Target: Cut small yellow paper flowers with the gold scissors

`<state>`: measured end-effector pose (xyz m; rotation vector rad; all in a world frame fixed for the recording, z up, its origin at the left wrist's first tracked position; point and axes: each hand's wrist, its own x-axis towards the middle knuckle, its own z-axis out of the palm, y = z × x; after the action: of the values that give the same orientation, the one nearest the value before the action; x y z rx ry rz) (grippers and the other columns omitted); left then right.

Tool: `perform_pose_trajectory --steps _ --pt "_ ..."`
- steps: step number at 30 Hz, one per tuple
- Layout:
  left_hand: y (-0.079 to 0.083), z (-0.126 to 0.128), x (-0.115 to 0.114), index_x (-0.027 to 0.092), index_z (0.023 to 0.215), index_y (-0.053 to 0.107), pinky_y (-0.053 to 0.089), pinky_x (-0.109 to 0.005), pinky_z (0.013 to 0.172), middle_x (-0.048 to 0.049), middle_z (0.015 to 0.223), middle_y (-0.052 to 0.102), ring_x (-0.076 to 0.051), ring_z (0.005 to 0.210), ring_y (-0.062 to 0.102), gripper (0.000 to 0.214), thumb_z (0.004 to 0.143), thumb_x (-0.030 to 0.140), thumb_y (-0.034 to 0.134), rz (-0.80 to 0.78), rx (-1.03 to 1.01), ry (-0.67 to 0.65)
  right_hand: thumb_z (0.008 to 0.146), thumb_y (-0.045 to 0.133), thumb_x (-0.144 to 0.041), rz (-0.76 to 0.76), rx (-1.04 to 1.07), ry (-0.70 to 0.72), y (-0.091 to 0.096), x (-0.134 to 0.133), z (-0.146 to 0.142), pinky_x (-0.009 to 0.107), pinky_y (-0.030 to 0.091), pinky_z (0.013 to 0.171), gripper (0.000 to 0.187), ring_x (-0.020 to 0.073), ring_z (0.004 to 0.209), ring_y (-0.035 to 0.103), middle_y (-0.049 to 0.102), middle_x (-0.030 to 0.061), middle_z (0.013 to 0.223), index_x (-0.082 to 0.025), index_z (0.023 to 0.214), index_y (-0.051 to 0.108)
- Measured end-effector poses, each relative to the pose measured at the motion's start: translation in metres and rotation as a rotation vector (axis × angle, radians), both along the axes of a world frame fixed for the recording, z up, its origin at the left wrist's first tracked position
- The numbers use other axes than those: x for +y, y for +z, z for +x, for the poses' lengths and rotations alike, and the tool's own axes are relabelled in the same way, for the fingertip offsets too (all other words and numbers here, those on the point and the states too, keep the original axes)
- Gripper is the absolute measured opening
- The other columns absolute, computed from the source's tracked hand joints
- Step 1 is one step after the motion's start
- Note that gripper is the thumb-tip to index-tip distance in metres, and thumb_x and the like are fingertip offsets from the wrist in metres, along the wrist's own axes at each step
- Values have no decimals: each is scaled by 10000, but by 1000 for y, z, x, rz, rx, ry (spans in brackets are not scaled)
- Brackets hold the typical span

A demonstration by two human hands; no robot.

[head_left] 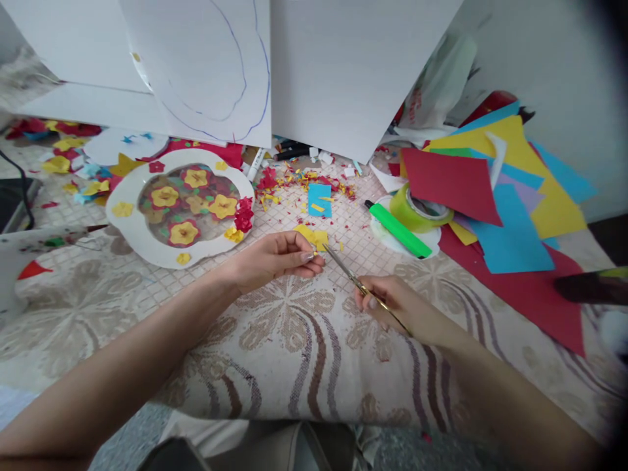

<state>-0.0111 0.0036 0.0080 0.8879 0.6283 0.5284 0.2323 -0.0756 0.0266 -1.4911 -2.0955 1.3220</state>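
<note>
My left hand (275,260) is closed in a pinch, with a tiny bit of yellow paper (315,254) showing at the fingertips. Slim scissors with gold-coloured handles (349,273) are gripped in my right hand (390,302). Their blade tips point up and left, close beside the left fingertips; whether they touch the paper I cannot tell. Just behind the left fingers, small yellow paper pieces (318,238) lie on the cloth. A blue paper rectangle (320,204) with a yellow strip on it lies farther back, among red and yellow scraps (282,185).
On the left lies a white scalloped frame (132,237) with yellow and red paper flowers. To the right are a green cutter (400,230), a tape roll (417,212) and coloured paper sheets (515,229). White boards (338,72) stand at the back.
</note>
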Motion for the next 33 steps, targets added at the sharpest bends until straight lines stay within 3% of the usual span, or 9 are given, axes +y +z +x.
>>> perform_pose_trajectory --steps 3,9,13,15,17,20,23,28,33 --pt "0 1 -1 113 797 584 544 -194 738 -58 866 727 -104 798 689 227 743 256 752 37 9 15 875 428 -588 96 -127 -92 3 3 -2 256 255 495 451 113 517 369 430 -24 570 -198 647 441" --pt "-2 3 -2 112 805 577 547 -215 737 -64 866 720 -104 787 681 212 785 278 706 184 79 20 798 595 -458 456 -684 -315 -4 18 15 280 274 522 297 167 591 485 531 9 633 -208 675 492" --pt "-3 6 -7 117 827 559 542 -238 726 -76 864 708 -111 780 668 161 829 253 647 335 158 46 825 585 -381 599 -596 -263 -6 21 24 347 421 676 263 271 895 582 626 108 959 -179 992 607" --pt "-2 8 -11 118 845 565 533 -245 707 -76 841 695 -112 756 652 127 853 237 607 459 209 80 860 538 -316 678 -443 -321 0 19 15 376 442 752 233 283 998 567 617 128 1063 -175 1026 623" --pt "0 10 -16 120 857 580 519 -246 689 -66 813 677 -111 736 632 100 867 219 573 608 274 108 882 502 -271 594 -189 -344 7 16 -2 330 459 680 175 220 878 602 644 89 960 -188 951 640" --pt "2 12 -23 131 875 605 495 -238 675 -45 803 660 -108 730 611 72 867 183 557 847 404 141 878 535 -296 199 204 -295 11 16 -28 268 460 566 143 128 605 583 628 9 706 -184 897 622" --pt "2 12 -27 146 900 607 482 -233 669 -31 819 663 -106 733 610 74 877 170 540 1012 477 174 868 567 -328 19 390 -353 7 19 -41 217 382 455 163 77 481 505 583 -22 607 -170 836 594" --pt "-2 13 -30 164 908 594 481 -225 681 -15 832 665 -102 744 615 85 884 128 520 1213 542 207 837 633 -362 -148 578 -422 -5 19 -43 185 307 390 195 50 441 451 579 -33 583 -174 841 584" --pt "-4 13 -31 159 919 578 481 -211 683 -15 835 661 -99 754 619 88 895 124 501 1326 554 211 823 660 -332 -167 625 -449 -11 17 -44 175 312 384 176 39 430 443 580 -42 580 -174 825 581"
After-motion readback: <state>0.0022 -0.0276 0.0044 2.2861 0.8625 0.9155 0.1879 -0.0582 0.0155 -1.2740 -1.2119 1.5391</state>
